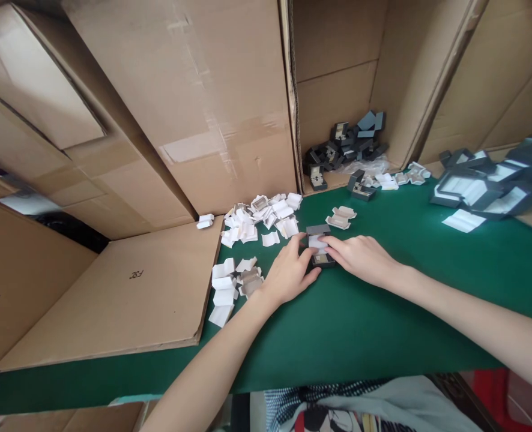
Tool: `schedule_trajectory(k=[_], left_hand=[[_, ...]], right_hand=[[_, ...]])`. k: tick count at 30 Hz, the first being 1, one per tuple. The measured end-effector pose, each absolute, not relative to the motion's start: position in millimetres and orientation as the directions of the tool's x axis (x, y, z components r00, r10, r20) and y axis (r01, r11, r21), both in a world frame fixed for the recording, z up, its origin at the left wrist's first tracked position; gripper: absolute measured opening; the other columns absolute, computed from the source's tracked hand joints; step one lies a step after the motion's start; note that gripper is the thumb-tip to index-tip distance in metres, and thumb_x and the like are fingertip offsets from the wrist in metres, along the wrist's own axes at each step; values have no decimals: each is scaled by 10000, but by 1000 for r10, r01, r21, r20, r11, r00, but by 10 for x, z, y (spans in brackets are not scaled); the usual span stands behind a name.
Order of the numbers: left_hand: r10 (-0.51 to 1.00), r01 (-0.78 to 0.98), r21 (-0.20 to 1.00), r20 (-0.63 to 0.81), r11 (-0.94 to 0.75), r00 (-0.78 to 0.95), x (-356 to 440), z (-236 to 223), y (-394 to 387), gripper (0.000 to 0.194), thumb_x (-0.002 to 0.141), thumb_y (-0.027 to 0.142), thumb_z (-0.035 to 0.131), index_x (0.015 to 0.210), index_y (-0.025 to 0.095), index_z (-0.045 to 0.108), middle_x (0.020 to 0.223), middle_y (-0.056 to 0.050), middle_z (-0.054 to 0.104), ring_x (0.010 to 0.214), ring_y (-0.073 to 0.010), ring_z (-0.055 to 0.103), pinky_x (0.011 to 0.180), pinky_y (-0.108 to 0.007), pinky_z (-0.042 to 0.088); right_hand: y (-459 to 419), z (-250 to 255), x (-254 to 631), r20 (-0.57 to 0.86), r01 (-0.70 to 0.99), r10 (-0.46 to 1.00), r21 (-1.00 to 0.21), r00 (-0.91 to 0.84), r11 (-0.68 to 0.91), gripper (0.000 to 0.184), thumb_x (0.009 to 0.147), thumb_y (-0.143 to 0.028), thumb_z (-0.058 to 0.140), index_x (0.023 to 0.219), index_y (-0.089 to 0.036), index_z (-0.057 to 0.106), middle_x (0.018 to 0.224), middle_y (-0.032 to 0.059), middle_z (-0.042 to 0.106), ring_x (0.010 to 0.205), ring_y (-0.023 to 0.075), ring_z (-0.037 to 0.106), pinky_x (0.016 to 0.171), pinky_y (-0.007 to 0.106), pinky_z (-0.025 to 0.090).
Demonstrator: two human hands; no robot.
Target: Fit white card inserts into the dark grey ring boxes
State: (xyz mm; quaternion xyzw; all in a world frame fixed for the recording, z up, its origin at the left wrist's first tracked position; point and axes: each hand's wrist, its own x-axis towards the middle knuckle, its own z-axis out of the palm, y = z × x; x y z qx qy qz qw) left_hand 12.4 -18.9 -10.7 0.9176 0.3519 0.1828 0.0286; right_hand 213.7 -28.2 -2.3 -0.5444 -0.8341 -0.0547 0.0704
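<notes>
A small dark grey hinged box [319, 245] lies open on the green table [383, 324], showing a white insert. My left hand [289, 273] grips its left side with curled fingers. My right hand [360, 257] comes in from the right, and its fingertips press on the white insert inside the box. Just left of my left hand lies a heap of white inserts [230, 289]. A larger heap of white inserts [261, 219] sits behind the box, and one open white insert [340, 217] lies just beyond it.
A flat cardboard sheet [122, 300] covers the table's left side. Big cartons [194, 102] stand along the back; an open one holds several dark grey boxes [344, 145]. More open grey boxes [486, 183] are piled at the right. A single open grey box [361, 187] sits near the carton.
</notes>
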Motion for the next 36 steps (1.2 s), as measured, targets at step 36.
schedule_trajectory(k=[36], left_hand=[[714, 677, 232, 285, -699, 639, 117, -83, -221, 539, 823, 360, 548, 1301, 190, 368, 1258, -144, 382, 1082, -271, 535, 904, -446, 500]], right_hand=[[-240, -182, 2147, 285, 869, 868, -172, -407, 464, 397, 945, -262, 286, 1244, -261, 548, 795, 30, 726, 656, 207, 668, 527, 278, 411]])
